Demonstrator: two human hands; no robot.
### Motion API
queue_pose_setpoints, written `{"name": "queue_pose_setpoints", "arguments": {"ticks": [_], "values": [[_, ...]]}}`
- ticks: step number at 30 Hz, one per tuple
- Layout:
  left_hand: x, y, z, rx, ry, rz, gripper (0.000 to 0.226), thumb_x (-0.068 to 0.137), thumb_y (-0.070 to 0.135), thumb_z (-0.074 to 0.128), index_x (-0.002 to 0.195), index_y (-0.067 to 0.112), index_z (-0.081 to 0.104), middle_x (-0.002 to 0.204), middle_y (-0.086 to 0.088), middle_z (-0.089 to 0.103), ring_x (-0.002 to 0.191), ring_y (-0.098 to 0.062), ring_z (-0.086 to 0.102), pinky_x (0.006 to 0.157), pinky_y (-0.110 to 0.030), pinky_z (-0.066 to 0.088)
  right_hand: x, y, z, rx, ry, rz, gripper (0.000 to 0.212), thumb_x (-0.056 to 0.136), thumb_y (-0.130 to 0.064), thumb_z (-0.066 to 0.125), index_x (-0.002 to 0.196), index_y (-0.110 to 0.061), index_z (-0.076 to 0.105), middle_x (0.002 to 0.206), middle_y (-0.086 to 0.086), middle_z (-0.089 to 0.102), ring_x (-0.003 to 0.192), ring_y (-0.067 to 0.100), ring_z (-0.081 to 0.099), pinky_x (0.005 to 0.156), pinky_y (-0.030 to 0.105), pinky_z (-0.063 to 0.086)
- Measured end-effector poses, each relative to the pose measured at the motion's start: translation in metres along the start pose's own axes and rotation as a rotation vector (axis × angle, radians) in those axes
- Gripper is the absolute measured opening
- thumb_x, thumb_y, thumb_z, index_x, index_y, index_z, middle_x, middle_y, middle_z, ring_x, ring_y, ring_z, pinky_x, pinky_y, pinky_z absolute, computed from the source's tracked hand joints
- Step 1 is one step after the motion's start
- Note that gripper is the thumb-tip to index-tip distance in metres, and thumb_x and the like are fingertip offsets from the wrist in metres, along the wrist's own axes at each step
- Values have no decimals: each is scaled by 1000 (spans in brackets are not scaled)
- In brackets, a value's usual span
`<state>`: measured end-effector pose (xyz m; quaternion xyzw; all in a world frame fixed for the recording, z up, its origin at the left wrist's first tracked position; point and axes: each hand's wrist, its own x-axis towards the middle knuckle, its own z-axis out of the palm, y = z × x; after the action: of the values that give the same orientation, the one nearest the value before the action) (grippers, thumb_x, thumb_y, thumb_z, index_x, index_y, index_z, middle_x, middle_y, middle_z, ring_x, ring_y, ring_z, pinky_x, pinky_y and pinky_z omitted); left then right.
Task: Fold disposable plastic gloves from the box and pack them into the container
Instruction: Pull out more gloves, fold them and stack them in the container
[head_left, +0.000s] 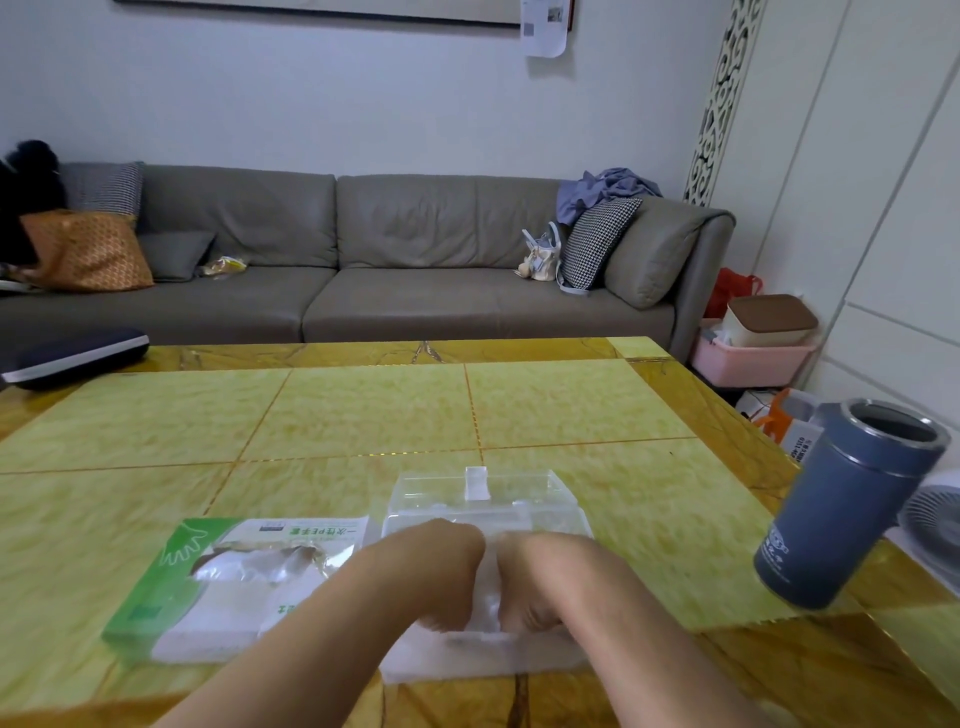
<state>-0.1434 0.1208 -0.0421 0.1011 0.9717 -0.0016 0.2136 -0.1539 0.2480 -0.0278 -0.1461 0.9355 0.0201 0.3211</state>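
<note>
Both hands, left hand (441, 577) & right hand (530, 582), curl down pinching a clear glove (485, 603) just in front of container (478, 491), box (208, 587) to left. Film's light, limp, slippery; pinch edges.

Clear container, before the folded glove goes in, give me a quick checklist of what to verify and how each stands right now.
1. Clear container within reach, just beyond both hands: ok.
2. Container open at the top: cannot tell, the plastic is transparent.
3. Glove held by both hands: ok, left hand and right hand curl down on it.
4. Glove fully folded: cannot tell, the hands cover it.
5. Green glove box clear of the path: ok, it lies left of the container.
6. Blue-grey flask out of the way: ok, at the table's right edge.
</note>
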Motion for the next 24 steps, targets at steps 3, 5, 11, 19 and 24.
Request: {"name": "queue_pose_setpoints", "arguments": {"ticks": [3, 5, 11, 19, 24], "values": [[5, 3, 0, -11, 1, 17, 10, 92, 9, 59, 83, 12, 61, 88, -4, 63, 80, -25, 61, 70, -35, 52, 3, -1, 1, 28, -2, -21, 37, 98, -15, 63, 134, -8, 63, 101, 8, 62, 89, 29, 56, 74, 36, 46], [6, 5, 3, -21, -46, -23, 14, 94, 15, 58, 81, 13, 57, 80, -1, 55, 73, -22, 55, 67, -32, 48, 4, -1, 2, 39, 8, -8, 41, 97, -16, 65, 137, -8, 59, 96, 7, 60, 89, 29, 56, 70, 36, 46], [-6, 13, -5, -61, -179, -32, 17, 102, 20, 55, 111, 9, 66, 76, 0, 48, 82, -23, 53, 75, -31, 47, 8, 2, 4, 63, -6, 36, 47, 95, -17, 66, 138, -5, 53, 102, 9, 54, 88, 28, 55, 78, 35, 46], [-39, 12, -13, -194, 4, 20, 35, 98, 3, 44, 129, 7, 60, 122, -11, 64, 105, -31, 64, 87, -39, 53, 12, 0, 6, 62, 88, 102, 16, 98, -23, 57, 112, -19, 63, 106, 1, 56, 92, 21, 51, 94, 30, 50], [-64, -21, 8, -512, 561, 170, 19, 95, 21, 51, 103, 32, 65, 98, 15, 67, 92, -5, 63, 80, -29, 54, -16, -8, 7, 82, 405, 119, 30, 87, -12, 46, 103, -26, 68, 106, -4, 64, 93, 24, 66, 88, 35, 58]]}}
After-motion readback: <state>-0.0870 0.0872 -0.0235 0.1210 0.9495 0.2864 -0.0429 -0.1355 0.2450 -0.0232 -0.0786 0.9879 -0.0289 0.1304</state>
